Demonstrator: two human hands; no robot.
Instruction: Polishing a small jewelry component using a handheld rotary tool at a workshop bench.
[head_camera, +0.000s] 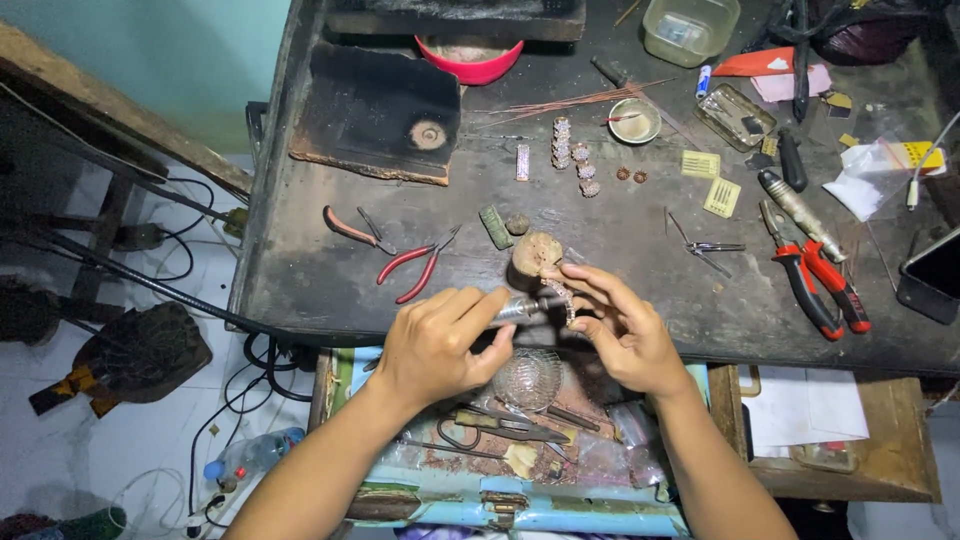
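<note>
Jewellery strip (566, 296), small and beaded, sits pinched in my right hand (622, 335) against the rounded wooden peg (537, 253) at the counter (300, 270) front edge, braced there so it stays steady, I'd say. My left hand (437, 345) is clenched round a silvery handpiece (516, 309), tip right at the strip. Red pliers (415, 265) lie just left, a mesh bowl (527, 378) below; open room's tight here.

A dark bench (300, 270) carries red-handled pliers (415, 268) left of small tweezers (712, 247). A pink bowl (470, 60) sits behind the pliers; larger red cutters (815, 285) lie right of the tweezers.
</note>
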